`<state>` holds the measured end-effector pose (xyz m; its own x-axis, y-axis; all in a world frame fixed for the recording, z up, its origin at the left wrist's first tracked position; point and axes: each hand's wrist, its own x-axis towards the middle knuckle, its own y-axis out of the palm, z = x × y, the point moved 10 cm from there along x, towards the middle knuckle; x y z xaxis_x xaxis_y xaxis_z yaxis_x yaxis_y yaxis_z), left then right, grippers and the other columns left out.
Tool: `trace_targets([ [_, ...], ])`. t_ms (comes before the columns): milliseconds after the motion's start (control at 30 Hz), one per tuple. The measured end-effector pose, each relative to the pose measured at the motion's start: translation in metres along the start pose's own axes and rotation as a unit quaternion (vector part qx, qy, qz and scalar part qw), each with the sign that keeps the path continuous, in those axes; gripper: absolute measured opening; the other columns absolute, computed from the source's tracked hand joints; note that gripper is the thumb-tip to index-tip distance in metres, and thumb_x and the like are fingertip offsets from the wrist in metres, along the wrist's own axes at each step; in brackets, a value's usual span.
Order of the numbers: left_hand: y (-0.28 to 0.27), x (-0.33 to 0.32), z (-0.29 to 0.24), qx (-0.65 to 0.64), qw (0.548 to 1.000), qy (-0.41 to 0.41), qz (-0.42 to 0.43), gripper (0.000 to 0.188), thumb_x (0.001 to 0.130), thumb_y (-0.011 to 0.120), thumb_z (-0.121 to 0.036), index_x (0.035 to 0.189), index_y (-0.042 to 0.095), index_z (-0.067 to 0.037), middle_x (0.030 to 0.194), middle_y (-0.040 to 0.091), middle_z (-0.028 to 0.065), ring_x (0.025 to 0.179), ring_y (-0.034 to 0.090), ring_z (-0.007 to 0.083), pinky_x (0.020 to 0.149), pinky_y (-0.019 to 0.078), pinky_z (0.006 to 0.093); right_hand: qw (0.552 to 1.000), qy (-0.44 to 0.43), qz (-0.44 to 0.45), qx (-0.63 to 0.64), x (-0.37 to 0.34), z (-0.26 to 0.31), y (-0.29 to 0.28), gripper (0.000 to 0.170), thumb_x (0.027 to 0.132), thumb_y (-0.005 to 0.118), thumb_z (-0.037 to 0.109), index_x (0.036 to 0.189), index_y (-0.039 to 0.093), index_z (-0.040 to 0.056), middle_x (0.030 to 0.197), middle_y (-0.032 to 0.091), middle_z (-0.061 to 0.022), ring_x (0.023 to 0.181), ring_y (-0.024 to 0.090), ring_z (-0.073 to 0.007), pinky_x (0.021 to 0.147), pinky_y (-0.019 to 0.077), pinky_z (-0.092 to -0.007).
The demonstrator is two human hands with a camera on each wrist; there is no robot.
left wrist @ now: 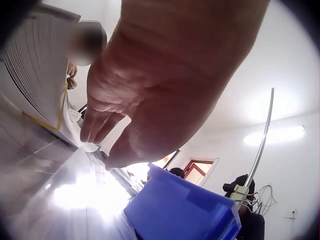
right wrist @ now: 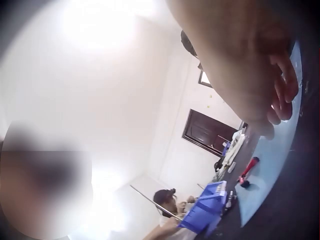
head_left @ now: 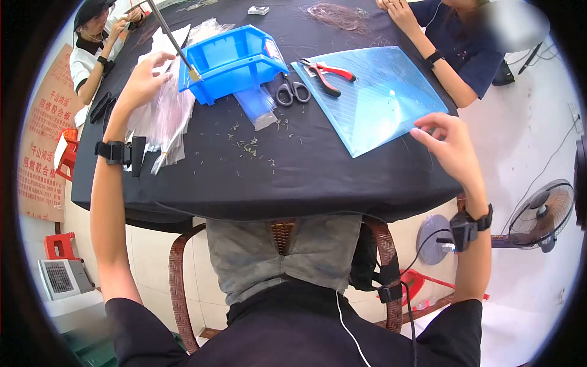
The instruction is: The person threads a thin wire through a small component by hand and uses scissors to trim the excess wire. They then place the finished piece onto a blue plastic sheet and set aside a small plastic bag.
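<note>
In the head view, your left hand point(head_left: 147, 79) is over the clear bags point(head_left: 166, 113) at the left of the worktop point(head_left: 263, 192), just left of the blue bin point(head_left: 244, 73); its fingers are loosely curved, the thumb apart from them; your right hand point(head_left: 450, 144) is at the near right part of the blue sheet point(head_left: 391, 116), fingers bent and thumb close to the forefinger; you cannot tell whether they pinch anything; red-handled pliers point(head_left: 330, 74) lie on the sheet's far left part, with scissors point(head_left: 293, 93) between sheet and bin; small clippings point(head_left: 249, 147) are scattered nearer you.

In the left wrist view, your left hand's fingers point down toward the shiny bags, thumb apart; contact is unclear; the bin is beside them, a metal rod rising by it.

In the right wrist view, your right hand's fingers bend over the sheet, their tips partly hidden; the pliers lie farther along it.
</note>
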<state>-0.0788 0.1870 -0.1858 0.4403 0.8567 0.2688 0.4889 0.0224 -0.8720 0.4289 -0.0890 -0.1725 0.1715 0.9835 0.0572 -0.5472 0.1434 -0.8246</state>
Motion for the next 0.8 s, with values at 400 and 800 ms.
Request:
trace_targets([
  [400, -0.032, -0.052, -0.039, -0.041, 0.995, -0.022, -0.086, 0.029, 0.092, 0.058, 0.002, 0.12, 0.068, 0.002, 0.123, 0.071, 0.0119, 0.119, 0.066, 0.0204, 0.104, 0.0506, 0.0352, 0.987, 0.011, 0.011, -0.158, 0.002, 0.017, 0.032, 0.024, 0.083, 0.077, 0.021, 0.087, 0.064, 0.0021, 0.093, 0.066, -0.0122, 0.091, 0.067, -0.0325, 0.081, 0.0523, -0.0422],
  [800, -0.113, -0.117, -0.118, -0.261, 0.855, 0.11, -0.434, 0.014, 0.098, 0.057, 0.008, 0.105, 0.068, 0.005, 0.107, 0.073, 0.0164, 0.099, 0.071, 0.0227, 0.079, 0.0567, 0.0305, 0.995, -0.062, 0.052, 0.066, 0.041, 0.031, 0.032, 0.02, 0.087, 0.07, 0.013, 0.083, 0.065, -0.0054, 0.077, 0.073, -0.0124, 0.07, 0.067, -0.0179, 0.069, 0.0514, -0.0301],
])
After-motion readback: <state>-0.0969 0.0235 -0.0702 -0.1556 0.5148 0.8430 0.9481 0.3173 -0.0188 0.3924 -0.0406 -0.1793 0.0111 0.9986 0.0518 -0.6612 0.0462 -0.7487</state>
